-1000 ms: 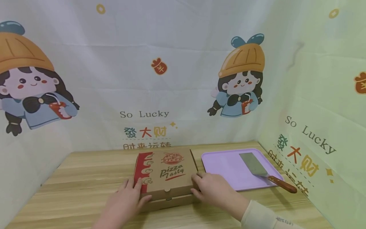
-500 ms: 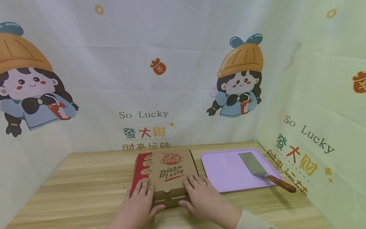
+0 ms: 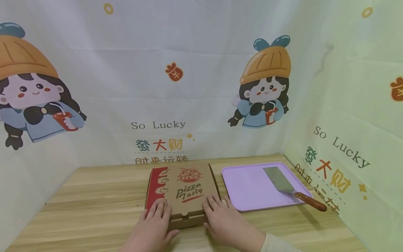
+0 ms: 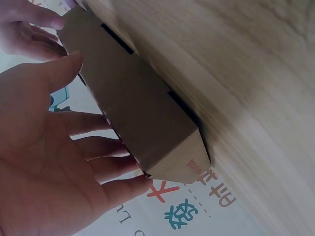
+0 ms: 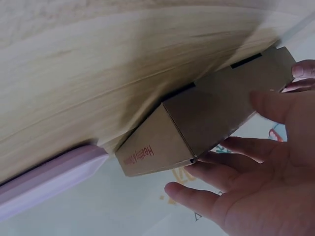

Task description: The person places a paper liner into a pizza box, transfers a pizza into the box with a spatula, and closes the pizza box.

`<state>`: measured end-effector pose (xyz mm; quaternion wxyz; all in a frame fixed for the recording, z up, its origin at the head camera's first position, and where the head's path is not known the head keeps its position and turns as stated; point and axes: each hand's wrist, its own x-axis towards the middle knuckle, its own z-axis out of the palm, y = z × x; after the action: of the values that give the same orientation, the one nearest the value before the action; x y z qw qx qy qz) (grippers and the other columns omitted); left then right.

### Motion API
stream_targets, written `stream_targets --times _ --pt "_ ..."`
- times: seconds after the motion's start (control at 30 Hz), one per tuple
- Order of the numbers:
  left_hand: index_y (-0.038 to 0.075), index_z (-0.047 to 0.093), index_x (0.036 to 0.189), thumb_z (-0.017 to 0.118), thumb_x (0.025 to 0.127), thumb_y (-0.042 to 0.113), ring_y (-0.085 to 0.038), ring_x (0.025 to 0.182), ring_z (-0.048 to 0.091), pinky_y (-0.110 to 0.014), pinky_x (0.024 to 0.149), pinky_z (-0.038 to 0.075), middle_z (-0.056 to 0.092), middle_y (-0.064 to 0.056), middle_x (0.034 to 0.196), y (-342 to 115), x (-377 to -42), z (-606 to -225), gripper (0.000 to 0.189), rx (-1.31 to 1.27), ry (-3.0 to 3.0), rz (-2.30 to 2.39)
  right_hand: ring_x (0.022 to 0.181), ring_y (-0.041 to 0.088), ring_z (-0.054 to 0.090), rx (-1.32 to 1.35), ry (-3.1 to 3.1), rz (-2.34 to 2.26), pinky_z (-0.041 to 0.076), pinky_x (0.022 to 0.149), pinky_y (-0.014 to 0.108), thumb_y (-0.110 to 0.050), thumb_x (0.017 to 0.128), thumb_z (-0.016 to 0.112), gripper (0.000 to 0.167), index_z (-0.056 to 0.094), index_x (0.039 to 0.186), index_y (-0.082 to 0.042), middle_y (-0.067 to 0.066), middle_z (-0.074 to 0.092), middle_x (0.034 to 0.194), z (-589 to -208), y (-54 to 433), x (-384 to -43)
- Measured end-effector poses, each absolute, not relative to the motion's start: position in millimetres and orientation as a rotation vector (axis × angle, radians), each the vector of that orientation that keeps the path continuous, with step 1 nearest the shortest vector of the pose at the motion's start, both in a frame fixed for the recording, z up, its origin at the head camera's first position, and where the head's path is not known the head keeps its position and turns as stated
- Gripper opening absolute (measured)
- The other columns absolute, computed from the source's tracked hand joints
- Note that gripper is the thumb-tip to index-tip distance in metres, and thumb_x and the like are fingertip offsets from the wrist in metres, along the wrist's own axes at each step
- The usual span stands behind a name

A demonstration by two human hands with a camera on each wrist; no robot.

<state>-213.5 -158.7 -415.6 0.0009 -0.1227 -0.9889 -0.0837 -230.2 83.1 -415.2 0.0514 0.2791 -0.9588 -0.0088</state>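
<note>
A closed cardboard pizza box (image 3: 176, 182), brown with a red strip on its left, lies flat on the wooden table. On the front left of its lid rest the outstretched fingers of my left hand (image 3: 152, 227), thumb pointing toward the box's front face. My right hand (image 3: 228, 222) lies over the front right corner in the same way, its fingers extended on the lid. From below, the left wrist view shows the left palm (image 4: 44, 142) facing the box's front wall (image 4: 133, 98). The right thumb (image 5: 273, 105) sits before that wall in the right wrist view.
A lilac tray (image 3: 245, 192) stands to the right of the box. Across its right side lies a metal spatula (image 3: 278, 178), its wooden handle (image 3: 310, 202) jutting past the rim. Printed cloth walls (image 3: 204, 105) enclose the wooden table (image 3: 94, 199).
Both hands have shifted from the box's left and right sides onto the front part of the lid. In the last half second they have barely moved. The tray and spatula stay put.
</note>
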Motion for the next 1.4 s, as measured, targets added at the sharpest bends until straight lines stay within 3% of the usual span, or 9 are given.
stream_targets --times 0.1,0.23,0.37,0.8,1.0,1.17,1.27,1.4 --pt "-0.003 0.053 0.152 0.076 0.097 0.046 -0.048 0.155 0.040 -0.074 0.121 0.033 0.046 -0.028 0.163 -158 -215 -416 0.076 -0.381 -3.106 -0.251 0.154 0.036 0.047 0.852 -2.900 -0.080 0.039 0.124 0.062 -0.027 0.105 0.064 0.057 0.050 0.157 -0.007 0.018 0.046 0.166 -418 82 -232" --pt "-0.002 0.055 0.151 0.079 0.096 0.036 -0.049 0.153 0.042 -0.074 0.122 0.032 0.048 -0.028 0.162 -158 -218 -414 0.071 -0.379 -3.081 -0.196 0.152 0.035 0.049 0.846 -2.872 -0.127 0.040 0.125 0.060 -0.026 0.105 0.065 0.057 0.051 0.156 -0.007 0.018 0.048 0.165 -420 81 -238" --pt "-0.002 0.054 0.152 0.077 0.096 0.035 -0.049 0.152 0.044 -0.073 0.122 0.033 0.048 -0.029 0.162 -159 -220 -413 0.071 -0.392 -3.083 -0.156 0.152 0.033 0.051 0.859 -2.863 -0.147 0.041 0.125 0.058 -0.032 0.105 0.065 0.059 0.052 0.156 -0.006 0.018 0.050 0.164 -421 80 -241" --pt "-0.006 0.060 0.144 0.080 0.093 0.036 -0.046 0.144 0.054 -0.067 0.115 0.047 0.058 -0.028 0.152 -159 -224 -415 0.069 -0.433 -3.031 -0.148 0.137 0.028 0.066 0.936 -2.681 -0.307 0.053 0.116 0.042 -0.032 0.099 0.074 0.052 0.066 0.142 -0.005 0.016 0.069 0.145 -422 79 -248" --pt "-0.005 0.065 0.138 0.082 0.091 0.035 -0.042 0.134 0.063 -0.061 0.105 0.057 0.065 -0.026 0.144 -158 -223 -416 0.064 -0.461 -2.963 -0.069 0.121 0.025 0.073 0.946 -2.557 -0.310 0.059 0.107 0.037 -0.030 0.092 0.081 0.043 0.073 0.127 -0.006 0.012 0.077 0.127 -425 80 -249" --pt "-0.002 0.069 0.133 0.084 0.088 0.035 -0.040 0.116 0.071 -0.056 0.087 0.064 0.070 -0.022 0.134 -157 -223 -417 0.060 -0.469 -2.918 -0.015 0.103 0.018 0.073 0.927 -2.487 -0.329 0.061 0.094 0.030 -0.031 0.087 0.085 0.035 0.075 0.113 -0.010 0.005 0.077 0.108 -430 80 -250" --pt "0.001 0.072 0.126 0.086 0.085 0.035 -0.037 0.103 0.074 -0.053 0.076 0.065 0.073 -0.019 0.126 -157 -224 -418 0.055 -0.473 -2.889 0.020 0.094 0.017 0.072 0.925 -2.448 -0.335 0.062 0.086 0.029 -0.023 0.080 0.086 0.033 0.076 0.108 -0.010 0.004 0.076 0.100 -431 79 -250" --pt "0.004 0.073 0.119 0.087 0.084 0.037 -0.033 0.094 0.074 -0.049 0.072 0.064 0.075 -0.016 0.118 -157 -223 -416 0.050 -0.475 -2.866 0.070 0.084 0.017 0.071 0.918 -2.414 -0.340 0.061 0.077 0.028 -0.014 0.070 0.085 0.036 0.076 0.105 -0.008 0.004 0.074 0.093 -431 78 -249"
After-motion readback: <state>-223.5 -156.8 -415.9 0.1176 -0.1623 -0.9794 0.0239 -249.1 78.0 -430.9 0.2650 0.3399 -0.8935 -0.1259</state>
